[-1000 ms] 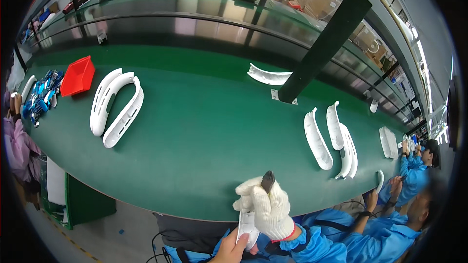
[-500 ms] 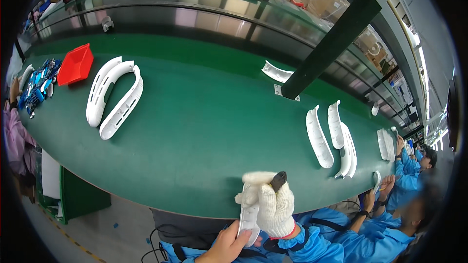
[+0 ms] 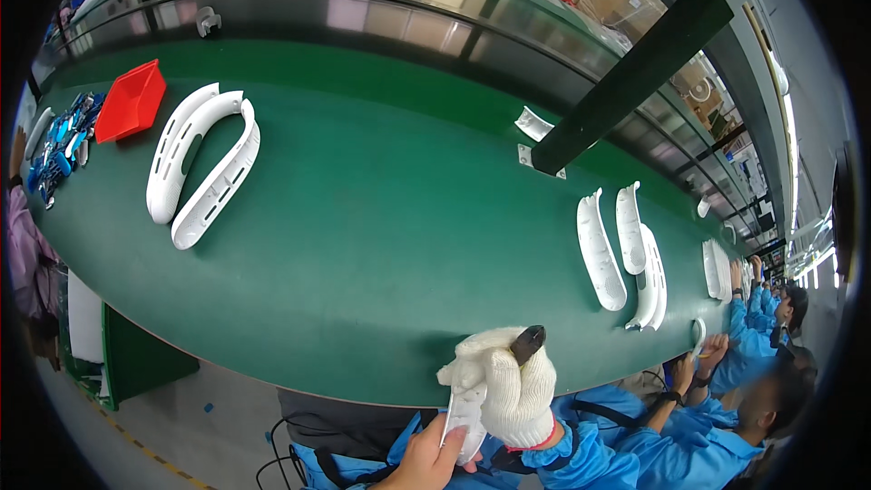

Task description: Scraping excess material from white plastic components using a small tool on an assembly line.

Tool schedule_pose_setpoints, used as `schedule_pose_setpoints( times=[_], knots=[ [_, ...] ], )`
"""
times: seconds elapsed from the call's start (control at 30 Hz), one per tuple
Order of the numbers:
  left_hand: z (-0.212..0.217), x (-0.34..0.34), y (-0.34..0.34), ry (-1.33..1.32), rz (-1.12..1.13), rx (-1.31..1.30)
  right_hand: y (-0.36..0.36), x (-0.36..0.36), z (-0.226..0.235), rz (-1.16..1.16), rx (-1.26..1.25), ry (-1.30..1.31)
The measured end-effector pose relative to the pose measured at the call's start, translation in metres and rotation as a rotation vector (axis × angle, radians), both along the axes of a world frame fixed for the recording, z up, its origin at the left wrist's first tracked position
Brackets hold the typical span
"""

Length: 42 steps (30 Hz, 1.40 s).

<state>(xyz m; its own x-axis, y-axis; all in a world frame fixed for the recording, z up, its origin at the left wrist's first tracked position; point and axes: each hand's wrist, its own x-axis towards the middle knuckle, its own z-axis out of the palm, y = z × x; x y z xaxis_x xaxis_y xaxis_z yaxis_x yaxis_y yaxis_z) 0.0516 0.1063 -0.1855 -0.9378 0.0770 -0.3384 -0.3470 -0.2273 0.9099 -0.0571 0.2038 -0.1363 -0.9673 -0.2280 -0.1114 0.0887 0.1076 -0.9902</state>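
A single head-worn fisheye view looks steeply down and forward over a long green conveyor belt (image 3: 381,245), whose straight edges bow toward the dark round rim. The near belt edge and the person's own hands sit close under the lens at the bottom; the metal side rail (image 3: 363,18) and the far workers on the right lie well off.

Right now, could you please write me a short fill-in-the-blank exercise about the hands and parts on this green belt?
1. The right hand wears a white knit ____.
2. The bare left hand holds a ____ plastic part.
3. The tray at the far left of the green belt is ____.
4. The dark tool sticks out of the ____ hand's grip.

Missing words: glove; white; red; right
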Motion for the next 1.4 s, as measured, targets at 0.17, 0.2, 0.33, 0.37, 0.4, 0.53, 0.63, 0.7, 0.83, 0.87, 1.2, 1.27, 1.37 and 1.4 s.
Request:
schedule_pose_setpoints(
  times=[0.17, 0.2, 0.33, 0.37, 0.4, 0.53, 0.63, 0.7, 0.83, 0.87, 1.2, 1.27, 1.37, 1.4],
  knots=[
    [0.007, -0.005, -0.002, -0.097, -0.051, 0.179, 0.005, -0.004, 0.001, -0.088, -0.197, -0.11],
    [0.006, -0.005, -0.002, -0.099, -0.047, 0.179, 0.003, -0.005, -0.001, -0.117, -0.21, -0.108],
    [-0.002, -0.003, 0.0, -0.125, -0.054, 0.238, -0.002, -0.005, 0.001, -0.161, -0.145, -0.139],
    [-0.004, -0.003, 0.001, -0.129, -0.058, 0.242, -0.002, -0.006, 0.0, -0.16, -0.129, -0.137],
    [-0.005, -0.002, 0.002, -0.129, -0.057, 0.243, -0.002, -0.005, 0.001, -0.155, -0.113, -0.132],
    [-0.006, 0.0, 0.003, -0.161, -0.063, 0.266, -0.003, -0.006, 0.0, -0.171, -0.121, -0.162],
    [-0.009, 0.0, 0.002, -0.157, -0.094, 0.29, -0.002, -0.007, -0.004, -0.172, -0.142, -0.172],
    [-0.015, 0.002, 0.001, -0.156, -0.113, 0.311, -0.001, -0.007, -0.007, -0.178, -0.21, -0.171],
    [-0.035, 0.008, 0.004, -0.089, -0.159, 0.443, -0.003, -0.009, -0.001, -0.196, -0.174, -0.19],
    [-0.039, 0.01, 0.005, -0.141, -0.173, 0.468, 0.001, -0.008, 0.001, -0.181, -0.199, -0.227],
    [-0.021, 0.002, -0.004, -0.078, -0.239, 0.371, 0.009, -0.001, -0.015, -0.183, -0.374, -0.324],
    [-0.019, 0.001, -0.004, -0.058, -0.232, 0.319, 0.003, -0.004, -0.011, -0.199, -0.365, -0.288],
    [-0.021, 0.002, -0.004, -0.061, -0.212, 0.286, -0.008, -0.001, -0.005, -0.241, -0.321, -0.264],
    [-0.02, 0.001, -0.005, -0.06, -0.218, 0.289, -0.009, 0.001, -0.003, -0.281, -0.283, -0.265]
  ],
)
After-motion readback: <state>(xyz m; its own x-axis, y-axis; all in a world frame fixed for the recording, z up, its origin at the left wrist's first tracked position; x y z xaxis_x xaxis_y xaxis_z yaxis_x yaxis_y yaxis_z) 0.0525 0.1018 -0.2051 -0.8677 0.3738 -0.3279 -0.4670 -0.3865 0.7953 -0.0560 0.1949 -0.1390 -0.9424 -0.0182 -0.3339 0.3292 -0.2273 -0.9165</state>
